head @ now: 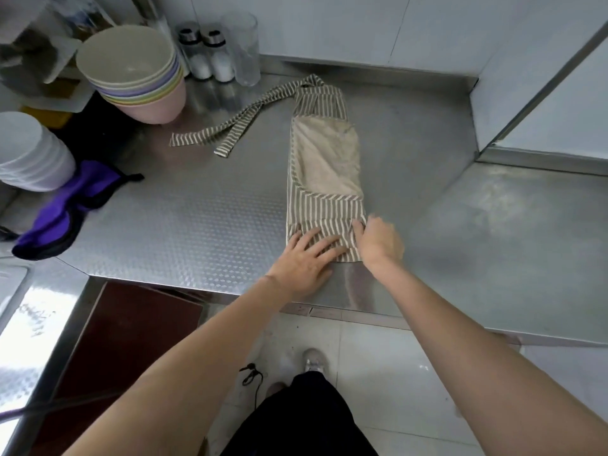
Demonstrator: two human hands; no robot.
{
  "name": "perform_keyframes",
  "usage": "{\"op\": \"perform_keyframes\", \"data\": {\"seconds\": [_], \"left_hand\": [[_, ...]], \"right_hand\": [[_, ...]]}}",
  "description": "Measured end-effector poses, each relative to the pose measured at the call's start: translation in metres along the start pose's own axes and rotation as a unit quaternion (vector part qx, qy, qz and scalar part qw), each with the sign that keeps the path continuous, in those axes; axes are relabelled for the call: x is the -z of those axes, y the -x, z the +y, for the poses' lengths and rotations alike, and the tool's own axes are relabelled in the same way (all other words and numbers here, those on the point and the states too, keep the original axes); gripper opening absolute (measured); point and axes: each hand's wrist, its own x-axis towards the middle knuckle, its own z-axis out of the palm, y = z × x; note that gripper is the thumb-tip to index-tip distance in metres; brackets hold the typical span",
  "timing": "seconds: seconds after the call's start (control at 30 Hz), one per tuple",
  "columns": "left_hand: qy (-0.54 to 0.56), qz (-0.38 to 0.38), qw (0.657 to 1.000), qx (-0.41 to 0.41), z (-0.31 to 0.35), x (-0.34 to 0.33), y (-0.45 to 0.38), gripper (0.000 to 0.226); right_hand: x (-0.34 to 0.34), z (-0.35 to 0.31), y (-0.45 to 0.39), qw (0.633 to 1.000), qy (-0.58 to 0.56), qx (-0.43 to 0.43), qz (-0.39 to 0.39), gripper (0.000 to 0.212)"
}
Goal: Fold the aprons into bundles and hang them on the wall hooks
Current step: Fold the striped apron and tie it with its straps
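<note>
So striped apron [325, 166] already a long strip on tabletop [197, 218], left hand [304, 258] flat beside right hand [378, 241] grip pinching near hem; bundling, hanging left.

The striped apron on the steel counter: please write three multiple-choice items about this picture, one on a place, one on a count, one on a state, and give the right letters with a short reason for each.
1. Where do the ties of the striped apron lie?
A. toward the stacked bowls
B. over the counter edge
C. under the purple cloth

2. How many shakers stand by the clear glass?
A. one
B. two
C. four

3. How does the left hand lie?
A. curled into a fist
B. raised off the counter
C. flat on the apron

Answers:
1 A, the ties run left toward the bowls.
2 B, two shakers stand side by side next to the glass.
3 C, its fingers are spread on the near end, while the right hand pinches the cloth.
</note>
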Motion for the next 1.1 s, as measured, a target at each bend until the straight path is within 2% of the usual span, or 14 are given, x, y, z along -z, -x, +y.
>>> {"op": "perform_keyframes", "data": {"seconds": [0.03, 0.1, 0.13, 0.2, 0.27, 0.4, 0.5, 0.57, 0.63, 0.67, 0.77, 0.87, 0.97, 1.1], "left_hand": [[0.0, 0.005, 1.0, -0.005, -0.004, 0.003, -0.002, 0.052], [0.006, 0.019, 1.0, -0.022, -0.009, 0.008, -0.007, 0.052], [0.019, 0.022, 0.999, -0.027, -0.01, 0.012, -0.008, 0.053], [0.028, 0.016, 0.999, -0.026, -0.014, 0.017, -0.007, 0.056], [0.044, 0.019, 0.999, 0.014, -0.026, 0.018, -0.003, 0.063], [0.192, 0.052, 0.977, 0.081, -0.049, 0.021, 0.007, 0.066], [0.329, 0.111, 0.922, 0.17, -0.052, 0.025, 0.006, 0.047], [0.413, 0.129, 0.873, 0.225, -0.054, 0.027, 0.006, 0.031], [0.462, 0.117, 0.844, 0.247, -0.056, 0.026, 0.008, 0.022], [0.464, 0.105, 0.843, 0.252, -0.055, 0.025, 0.01, 0.021], [0.407, 0.094, 0.872, 0.257, -0.051, 0.024, 0.016, 0.026], [0.335, 0.082, 0.899, 0.271, -0.043, 0.025, 0.017, 0.03], [0.301, 0.043, 0.907, 0.292, -0.041, 0.023, 0.014, 0.034], [0.243, 0.047, 0.908, 0.338, -0.03, 0.029, 0.01, 0.03]], "right_hand": [[0.0, 0.002, 0.008, 0.996, 0.001, 0.063, 0.058, 0.032], [-0.006, 0.008, 0.021, 0.96, 0.019, 0.239, 0.146, 0.032], [-0.013, 0.011, 0.025, 0.939, 0.05, 0.312, 0.135, 0.04], [-0.021, 0.019, 0.025, 0.926, 0.119, 0.359, 0.0, 0.064], [-0.024, 0.027, 0.015, 0.932, 0.111, 0.331, -0.102, 0.076], [-0.021, 0.025, -0.003, 0.957, -0.06, 0.283, -0.025, 0.061], [-0.008, 0.023, -0.013, 0.939, -0.296, 0.168, -0.047, 0.032], [-0.001, 0.026, -0.011, 0.922, -0.355, 0.114, -0.102, 0.021], [-0.001, 0.028, -0.007, 0.924, -0.35, 0.093, -0.12, 0.019], [-0.002, 0.027, -0.003, 0.925, -0.35, 0.092, -0.118, 0.019], [-0.002, 0.019, 0.009, 0.932, -0.344, 0.074, -0.088, 0.022], [-0.004, 0.013, 0.014, 0.965, -0.25, 0.068, -0.041, 0.036], [-0.003, 0.001, 0.018, 0.991, -0.115, 0.056, -0.03, 0.037], [-0.003, -0.006, 0.015, 0.998, -0.049, 0.021, -0.027, 0.043]]}}
